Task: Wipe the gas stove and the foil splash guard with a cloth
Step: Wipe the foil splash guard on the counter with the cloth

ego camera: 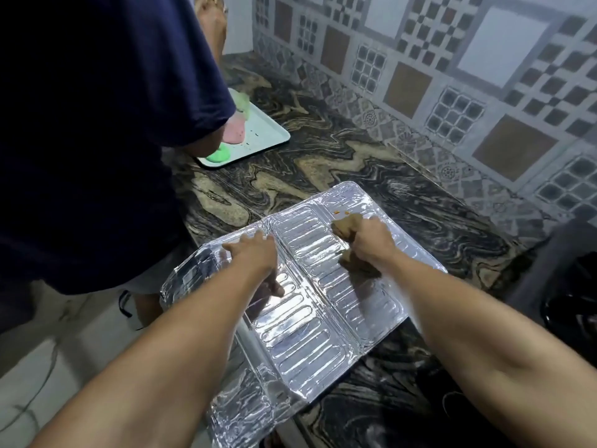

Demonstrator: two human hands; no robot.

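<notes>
The silver foil splash guard (300,331) lies flat on the marbled counter, its left panel hanging past the counter edge. My left hand (255,250) presses flat on the guard near its middle fold, fingers spread. My right hand (368,240) is closed on a brown cloth (347,229) and presses it on the guard's far right panel. Small orange specks (340,213) sit on the foil just beyond the cloth. The black gas stove (571,305) shows only partly at the right edge.
Another person in a dark blue shirt (97,124) stands at left, close to the guard. A white tray (258,137) with green and pink blobs lies further along the counter (323,163). A patterned tile wall (452,76) runs behind.
</notes>
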